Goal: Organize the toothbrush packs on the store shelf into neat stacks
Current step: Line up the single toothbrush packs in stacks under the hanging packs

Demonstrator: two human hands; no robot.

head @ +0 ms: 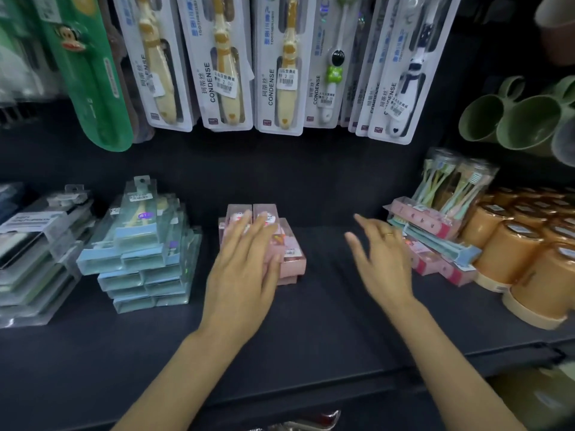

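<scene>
**Pink stack steady, right-hand pile ready to slide**

I see the pink toothbrush packs (281,244) stacked mid-shelf, my left hand (245,259) pressing flat on top, fingers straight. At three o'clock my right hand (384,253) hovers spread, holding nothing, beside the jumbled pink and teal packs (435,241) — a careless tug there could topple them against the orange cups (525,259) at their right. Blue packs (140,244) sit stacked at nine o'clock.

- Orange lidded cups (525,244) stand packed in rows at the right end of the dark shelf (311,321).
- Green mugs (510,119) lie stacked on their sides above the orange cups.
- A pale cup (557,14) sits higher still, above the green mugs, cut off by the frame's corner.
</scene>
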